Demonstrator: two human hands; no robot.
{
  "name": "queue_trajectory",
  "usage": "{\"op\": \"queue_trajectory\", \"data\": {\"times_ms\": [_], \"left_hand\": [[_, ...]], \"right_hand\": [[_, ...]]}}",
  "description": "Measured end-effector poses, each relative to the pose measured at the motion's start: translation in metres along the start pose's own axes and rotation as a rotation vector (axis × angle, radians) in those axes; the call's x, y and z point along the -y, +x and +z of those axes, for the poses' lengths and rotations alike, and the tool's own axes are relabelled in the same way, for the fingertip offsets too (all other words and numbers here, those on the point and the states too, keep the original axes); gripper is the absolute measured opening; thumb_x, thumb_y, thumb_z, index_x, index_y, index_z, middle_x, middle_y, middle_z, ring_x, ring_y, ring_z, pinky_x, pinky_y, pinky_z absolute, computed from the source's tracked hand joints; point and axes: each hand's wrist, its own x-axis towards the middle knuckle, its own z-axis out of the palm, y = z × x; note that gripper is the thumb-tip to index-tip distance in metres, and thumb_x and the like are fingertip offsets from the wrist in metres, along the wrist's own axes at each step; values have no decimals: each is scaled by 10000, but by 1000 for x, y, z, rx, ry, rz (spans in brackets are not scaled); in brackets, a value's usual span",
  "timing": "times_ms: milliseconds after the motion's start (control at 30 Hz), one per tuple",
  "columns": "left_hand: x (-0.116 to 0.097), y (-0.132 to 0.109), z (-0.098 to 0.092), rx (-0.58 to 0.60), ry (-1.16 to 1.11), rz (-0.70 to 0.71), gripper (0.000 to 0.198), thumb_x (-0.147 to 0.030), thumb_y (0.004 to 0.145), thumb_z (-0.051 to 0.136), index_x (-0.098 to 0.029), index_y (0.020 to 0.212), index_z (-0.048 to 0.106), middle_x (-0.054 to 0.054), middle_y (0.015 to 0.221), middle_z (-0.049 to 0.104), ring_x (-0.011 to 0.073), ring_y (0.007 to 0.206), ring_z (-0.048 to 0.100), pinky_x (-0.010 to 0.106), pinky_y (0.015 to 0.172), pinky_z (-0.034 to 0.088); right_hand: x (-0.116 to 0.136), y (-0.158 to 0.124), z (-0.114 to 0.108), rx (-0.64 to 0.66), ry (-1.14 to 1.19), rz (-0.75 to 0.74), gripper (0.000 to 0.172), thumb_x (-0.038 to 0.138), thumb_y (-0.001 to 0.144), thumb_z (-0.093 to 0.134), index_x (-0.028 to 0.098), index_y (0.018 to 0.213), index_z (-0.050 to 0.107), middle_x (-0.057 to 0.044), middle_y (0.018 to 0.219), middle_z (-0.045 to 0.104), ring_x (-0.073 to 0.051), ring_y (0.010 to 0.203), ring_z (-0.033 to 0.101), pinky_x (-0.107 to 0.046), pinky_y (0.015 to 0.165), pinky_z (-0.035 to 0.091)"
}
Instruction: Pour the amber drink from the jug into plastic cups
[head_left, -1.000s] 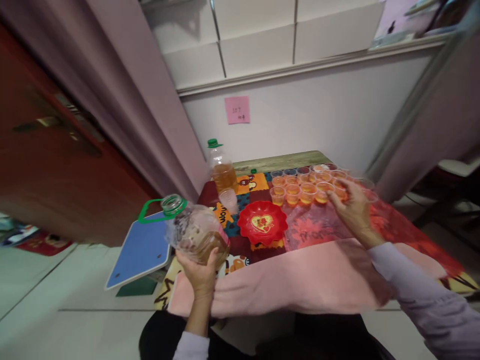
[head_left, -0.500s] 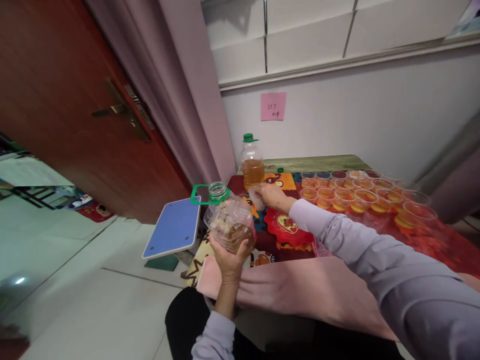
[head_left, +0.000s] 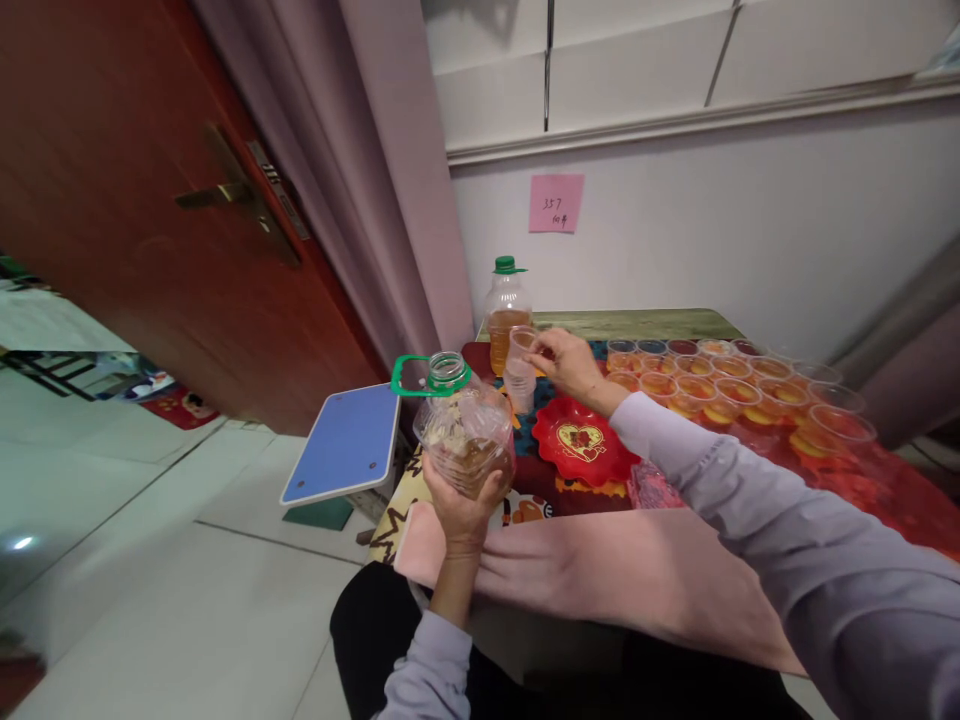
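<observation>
My left hand (head_left: pixel 459 512) is wrapped around the lower side of a clear plastic jug (head_left: pixel 480 425). The jug has a green handle ring at its uncapped neck, and brownish liquid with pale bits shows inside. It leans over the near left of the table. Between the fingertips of my right hand (head_left: pixel 574 370) is a clear ribbed plastic cup (head_left: pixel 520 375), pinched near its rim. The cup stands just right of the jug's neck, in front of a second jug (head_left: pixel 508 315) with a green cap and amber liquid. Whether the cup touches the table, I cannot tell.
Rows of clear cups (head_left: pixel 739 390) with orange-yellow contents fill the table's right side. A red scalloped plate (head_left: pixel 577 440) lies below my right wrist. Pink cloth (head_left: pixel 600 560) covers the near edge. A blue-topped stool (head_left: pixel 341 445) stands left, near the wooden door (head_left: pixel 157 150).
My right hand has lifted slightly with the cup, which now shows upright and more fully. More of the red plate is visible. My left hand keeps its hold on the jug.
</observation>
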Motion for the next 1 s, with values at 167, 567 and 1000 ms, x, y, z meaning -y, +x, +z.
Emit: {"op": "queue_trajectory", "data": {"times_ms": [167, 567, 1000], "left_hand": [[-4, 3, 0, -42, 0, -19, 1284, -708, 645, 936, -158, 1631, 326, 270, 1526, 580, 415, 1442, 614, 579, 1217, 508], [-51, 25, -17, -25, 251, -2, 1080, -681, 607, 936, -176, 1482, 554, 190, 1422, 689, 380, 1340, 669, 563, 1223, 516], [-121, 59, -55, 510, 865, 363, 914, -596, 734, 830, -199, 1518, 578, 197, 1459, 727, 430, 1313, 691, 586, 1080, 546]], "right_hand": [[-16, -74, -33, -252, 34, -39, 109, 320, 1034, 707, 232, 980, 742, -91, 1106, 780, -237, 950, 739, -330, 810, 551], [-42, -186, 10, -63, 10, 200, 531, 450, 1023, 709, 233, 1506, 670, -167, 1549, 676, -343, 1350, 696, -472, 1068, 576], [-47, -182, 29, -33, 234, 407, 526, 563, 971, 767, 225, 1369, 707, -166, 1414, 762, -360, 1360, 676, -650, 1262, 313]]}}
